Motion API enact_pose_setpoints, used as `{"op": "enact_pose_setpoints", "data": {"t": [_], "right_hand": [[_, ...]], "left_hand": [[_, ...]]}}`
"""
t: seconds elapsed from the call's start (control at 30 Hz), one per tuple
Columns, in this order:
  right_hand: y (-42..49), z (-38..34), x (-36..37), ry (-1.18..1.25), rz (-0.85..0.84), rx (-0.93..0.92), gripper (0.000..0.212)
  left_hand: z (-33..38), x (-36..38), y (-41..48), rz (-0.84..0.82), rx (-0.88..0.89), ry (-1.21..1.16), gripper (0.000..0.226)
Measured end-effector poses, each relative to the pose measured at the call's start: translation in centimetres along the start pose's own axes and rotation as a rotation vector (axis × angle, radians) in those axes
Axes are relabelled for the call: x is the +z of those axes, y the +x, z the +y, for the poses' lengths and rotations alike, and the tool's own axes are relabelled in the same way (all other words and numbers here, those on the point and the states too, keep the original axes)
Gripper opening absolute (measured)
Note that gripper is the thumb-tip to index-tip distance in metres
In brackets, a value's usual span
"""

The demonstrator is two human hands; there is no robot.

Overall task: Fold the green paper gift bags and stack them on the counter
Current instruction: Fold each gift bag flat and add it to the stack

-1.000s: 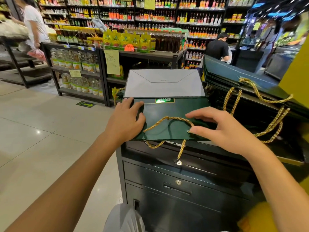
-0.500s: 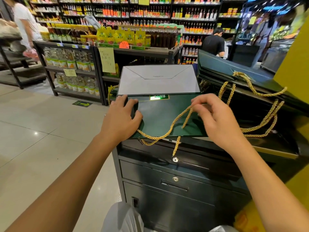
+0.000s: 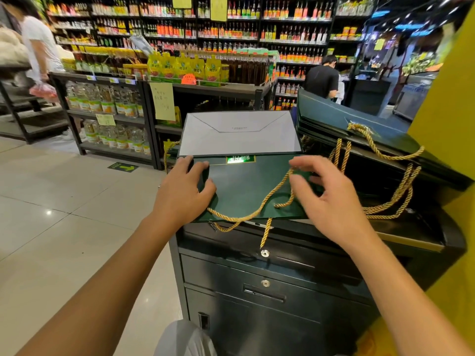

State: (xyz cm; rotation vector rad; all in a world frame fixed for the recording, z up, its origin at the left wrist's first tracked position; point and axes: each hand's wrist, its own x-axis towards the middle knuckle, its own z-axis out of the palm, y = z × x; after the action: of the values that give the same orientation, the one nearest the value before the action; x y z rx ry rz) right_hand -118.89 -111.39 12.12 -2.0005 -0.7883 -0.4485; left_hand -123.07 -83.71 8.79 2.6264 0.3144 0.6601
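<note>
- The shelves (image 3: 205, 29) of bottles fill the far wall, with two people standing among them.
- The black counter (image 3: 282, 265) stands close in front, with locked drawers down its face.
- A pile of other green bags (image 3: 334, 116) lies on the right of the countertop, gold cords trailing off it.
- The green paper gift bag (image 3: 244, 191) lies flat on the near left part of the countertop, with its white underside flap (image 3: 239, 140) turned up at the far end.
- The right hand (image 3: 331, 199) hovers over the bag's right half, fingers curled, thumb and forefinger pinching the cord; the fingers are blurred.
- The left hand (image 3: 182, 194) presses on the bag's left edge, fingers fairly straight.
- The gold rope handle (image 3: 259, 209) loops across the bag, one end hanging over the front edge.
- A shiny label (image 3: 240, 159) sits at the bag's far edge.
</note>
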Motion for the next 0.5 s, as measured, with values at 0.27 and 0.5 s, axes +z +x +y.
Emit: {"op": "enact_pose_setpoints", "data": {"t": [0.27,0.5], "right_hand": [[-0.5,-2.2,5.3,-0.652,-0.422,-0.186,0.092],[0.0,-3.5,8.3,-0.734,-0.313,-0.269,0.085]], "left_hand": [[-0.1,-1.8,-0.5,0.081,-0.105,-0.323,0.05],[-1.2,-4.9,-1.0,0.084,-0.482,-1.012,0.053]]}}
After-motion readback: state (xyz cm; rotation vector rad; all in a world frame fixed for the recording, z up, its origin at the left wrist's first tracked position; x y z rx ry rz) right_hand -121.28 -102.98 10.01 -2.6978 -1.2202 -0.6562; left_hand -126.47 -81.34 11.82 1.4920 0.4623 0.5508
